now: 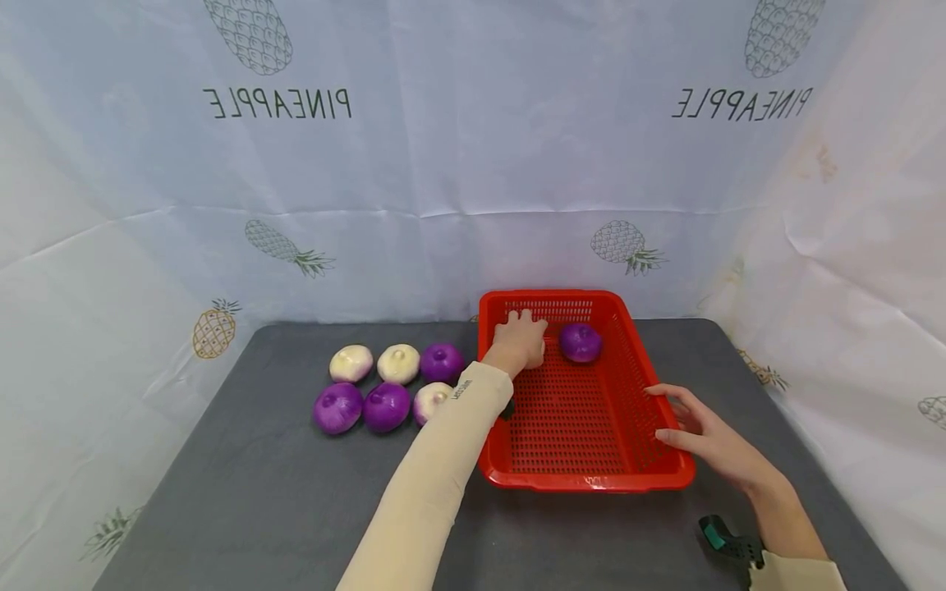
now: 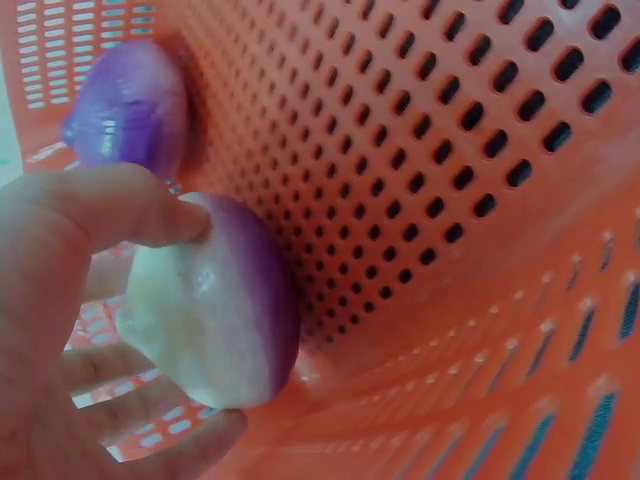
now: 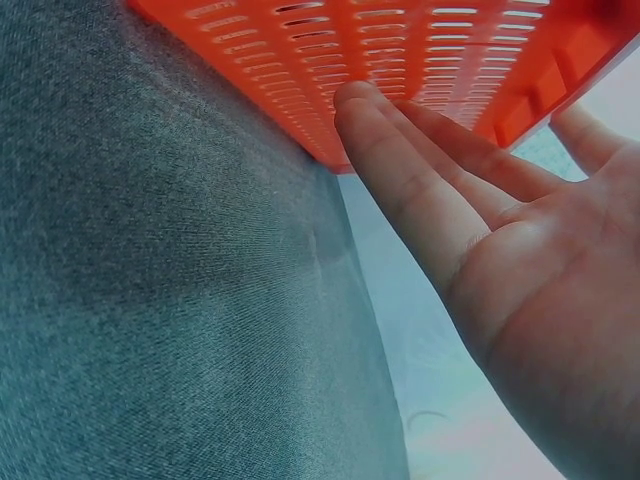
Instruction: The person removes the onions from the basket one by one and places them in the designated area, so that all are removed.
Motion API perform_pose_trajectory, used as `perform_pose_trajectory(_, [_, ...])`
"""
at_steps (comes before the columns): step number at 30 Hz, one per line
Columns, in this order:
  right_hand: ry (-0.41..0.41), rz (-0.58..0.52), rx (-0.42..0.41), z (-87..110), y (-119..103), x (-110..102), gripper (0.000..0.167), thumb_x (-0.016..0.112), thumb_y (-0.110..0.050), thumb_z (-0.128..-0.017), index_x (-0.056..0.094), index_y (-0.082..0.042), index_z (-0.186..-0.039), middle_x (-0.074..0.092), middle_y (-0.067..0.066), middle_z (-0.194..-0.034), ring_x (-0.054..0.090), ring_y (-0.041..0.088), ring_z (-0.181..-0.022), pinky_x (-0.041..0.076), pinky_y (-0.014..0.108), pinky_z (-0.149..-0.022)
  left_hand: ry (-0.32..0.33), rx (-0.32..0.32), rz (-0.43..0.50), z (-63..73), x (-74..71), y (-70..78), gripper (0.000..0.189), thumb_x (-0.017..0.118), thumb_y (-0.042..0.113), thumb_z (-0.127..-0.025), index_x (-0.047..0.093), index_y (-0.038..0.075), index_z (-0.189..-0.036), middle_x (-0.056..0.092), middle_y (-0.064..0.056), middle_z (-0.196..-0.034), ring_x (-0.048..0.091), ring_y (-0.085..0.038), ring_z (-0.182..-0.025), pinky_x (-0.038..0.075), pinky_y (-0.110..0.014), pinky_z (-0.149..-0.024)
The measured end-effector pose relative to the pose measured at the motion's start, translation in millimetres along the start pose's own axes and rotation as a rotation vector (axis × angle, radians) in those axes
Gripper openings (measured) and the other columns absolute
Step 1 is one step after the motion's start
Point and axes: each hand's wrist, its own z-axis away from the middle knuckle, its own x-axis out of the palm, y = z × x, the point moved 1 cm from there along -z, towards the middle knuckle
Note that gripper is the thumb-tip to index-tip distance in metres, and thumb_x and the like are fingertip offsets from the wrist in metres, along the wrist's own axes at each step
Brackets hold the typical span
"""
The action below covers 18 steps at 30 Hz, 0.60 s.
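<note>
My left hand reaches into the red plastic basket near its left wall. In the left wrist view it grips a white-and-purple onion, thumb on top and fingers beneath; the hand hides this onion in the head view. A purple onion sits in the basket, just right of that hand. At the basket's right side, my right hand has its fingers fairly straight. Its fingertips lie against the outer slotted wall, while the thumb is at the rim.
Left of the basket, several onions stand in two rows on the dark grey table, among them a white onion and a purple onion. The left sleeve partly covers another white onion. A pineapple-print cloth hangs behind the table.
</note>
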Motion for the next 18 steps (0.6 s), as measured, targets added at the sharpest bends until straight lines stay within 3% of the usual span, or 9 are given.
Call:
perform_pose_trajectory(8, [0.0,0.009,-0.003,0.1,0.6,-1.3,0.059,0.059,-0.008,-0.098,0.032,-0.008,-0.15,0.05,0.015,-0.135,0.065,0.02,-0.109,0.06,0.043,-0.081,0.043,0.067,0.021,6.5,-21.3,5.1,0.058,0.061,0.033,-0.096,0.048,0.025,-0.152,0.044,-0.008,-0.149,0.041,-0.028,-0.134,0.05,-0.047,-0.098])
perform_pose_trajectory(18, [-0.003,0.002,-0.008,0.0,-1.8,2.0,0.057,0.059,-0.008,-0.098,0.033,-0.009,-0.149,0.05,0.017,-0.135,0.065,0.02,-0.108,0.06,0.042,-0.08,0.051,0.118,0.009,19.5,-51.9,5.4,0.065,0.068,0.04,-0.091,0.047,0.027,-0.15,0.044,-0.006,-0.145,0.04,-0.025,-0.128,0.048,-0.045,-0.097])
